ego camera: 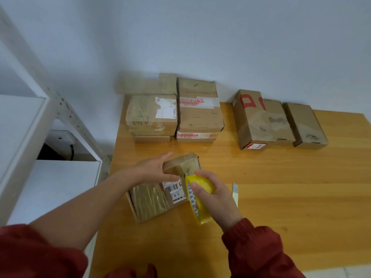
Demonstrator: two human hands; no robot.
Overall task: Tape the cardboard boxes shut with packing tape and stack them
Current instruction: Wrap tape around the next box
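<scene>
A small cardboard box [152, 199] with a white barcode label lies on the wooden table [281, 197] in front of me. My left hand [154, 167] holds its far end, thumb on top and fingers reaching over the edge. My right hand [214, 195] grips a yellow roll of packing tape [197, 205] at the box's right side; a strip of tape runs from the roll onto the box's top. Two stacks of taped boxes [174, 113] stand at the back of the table against the wall.
Three more brown boxes [277, 123] lie side by side at the back right, one with red lettering. A small cutter-like item [235, 192] lies right of the tape roll. White metal shelving [40, 137] stands to the left of the table.
</scene>
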